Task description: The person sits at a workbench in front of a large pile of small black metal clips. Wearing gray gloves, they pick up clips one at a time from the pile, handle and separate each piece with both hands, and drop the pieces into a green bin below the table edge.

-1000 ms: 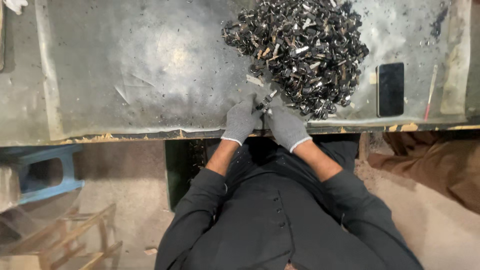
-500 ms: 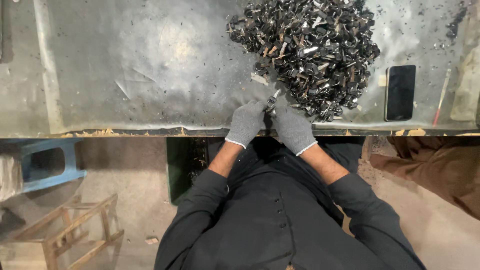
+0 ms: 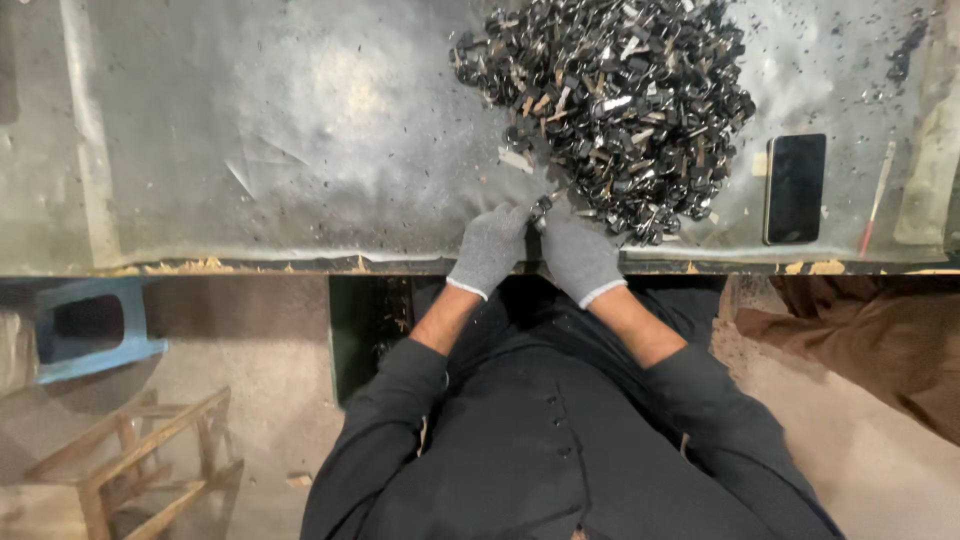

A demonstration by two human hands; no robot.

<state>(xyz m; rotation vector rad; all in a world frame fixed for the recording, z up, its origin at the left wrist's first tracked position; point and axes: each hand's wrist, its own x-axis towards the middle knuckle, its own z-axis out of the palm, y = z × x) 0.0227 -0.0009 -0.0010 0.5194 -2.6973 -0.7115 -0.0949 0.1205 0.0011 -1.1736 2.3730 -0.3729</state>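
No packages, labels or signs can be made out; the only flat, sharp-edged object is a black rectangular phone (image 3: 795, 188), laid on the worktop (image 3: 250, 150) well to the right of the hands, with a thin red-tipped stick (image 3: 876, 200) just beyond it. A small dark metal piece (image 3: 540, 208) is pinched between the fingertips of both gloved hands at the near edge of the worktop. The left hand (image 3: 490, 250) is curled, its fingers pressed together around the piece; the right hand (image 3: 578, 255) is likewise closed, touching the left at the fingertips. Just beyond and to the right of the hands, a large heap of small dark metal parts (image 3: 610, 100) is spread, its nearest edge almost touching the right hand. A blue stool (image 3: 90, 330) and a wooden frame (image 3: 150, 460) are seen on the floor, down to the left of the left hand.
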